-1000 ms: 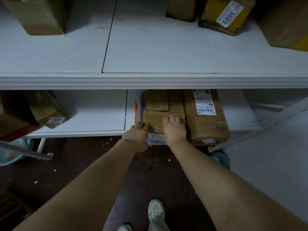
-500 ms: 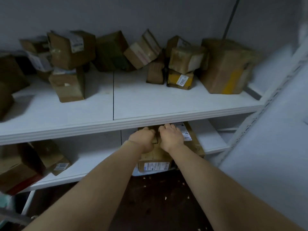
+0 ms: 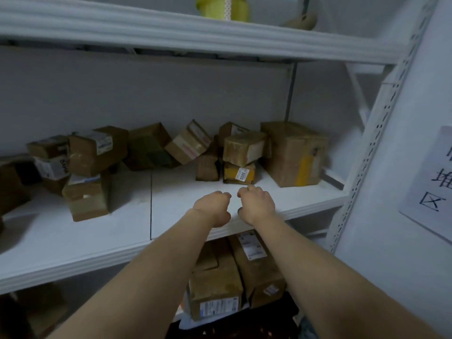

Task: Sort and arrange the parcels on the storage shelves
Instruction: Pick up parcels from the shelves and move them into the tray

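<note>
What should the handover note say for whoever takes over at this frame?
Left hand: fingers curled, holding nothing, over the front of the middle shelf.
Right hand: the same, beside it, just short of the 3003-labelled parcel.
Lower shelf: front parcel and long parcel lie side by side below the hands.
Middle shelf: jumbled parcels along the back, several tilted; large box upright at the right.
Done: the lower pair looks placed.
Left: straighten the middle-shelf heap.

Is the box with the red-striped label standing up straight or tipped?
Tipped. The box rests on one corner, its sides slanted against the level shelf.
</note>
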The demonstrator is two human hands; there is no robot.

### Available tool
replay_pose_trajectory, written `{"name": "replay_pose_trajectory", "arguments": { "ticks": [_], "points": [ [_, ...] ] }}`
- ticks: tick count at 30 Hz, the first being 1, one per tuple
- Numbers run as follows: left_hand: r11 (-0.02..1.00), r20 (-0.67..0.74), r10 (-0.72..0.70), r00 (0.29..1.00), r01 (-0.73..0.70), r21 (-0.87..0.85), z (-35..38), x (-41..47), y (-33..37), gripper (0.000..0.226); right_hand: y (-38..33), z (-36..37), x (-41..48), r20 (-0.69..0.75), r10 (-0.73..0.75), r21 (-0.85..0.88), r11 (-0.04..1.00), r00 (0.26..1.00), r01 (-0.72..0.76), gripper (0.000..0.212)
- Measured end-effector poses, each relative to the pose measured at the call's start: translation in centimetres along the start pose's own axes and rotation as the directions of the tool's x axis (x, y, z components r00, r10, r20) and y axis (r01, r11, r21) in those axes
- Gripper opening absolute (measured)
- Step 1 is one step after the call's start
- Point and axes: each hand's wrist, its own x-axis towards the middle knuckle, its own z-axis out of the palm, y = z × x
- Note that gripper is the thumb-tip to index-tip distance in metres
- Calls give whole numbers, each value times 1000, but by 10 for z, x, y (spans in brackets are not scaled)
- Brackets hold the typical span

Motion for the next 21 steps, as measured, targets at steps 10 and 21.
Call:
{"name": "replay_pose_trajectory", "arguments": {
  "ticks": [10,21],
  "points": [
    [998,-33,50,998,-51,-27,-18,128,72,45,117,-16,82,-82,121,99,989,989,-113,37],
    [956,-235,-31,971,-40,-291,-33,255,153,53,256,-26,158,-152,534,426,795,832,-433,39]
  ]
}}
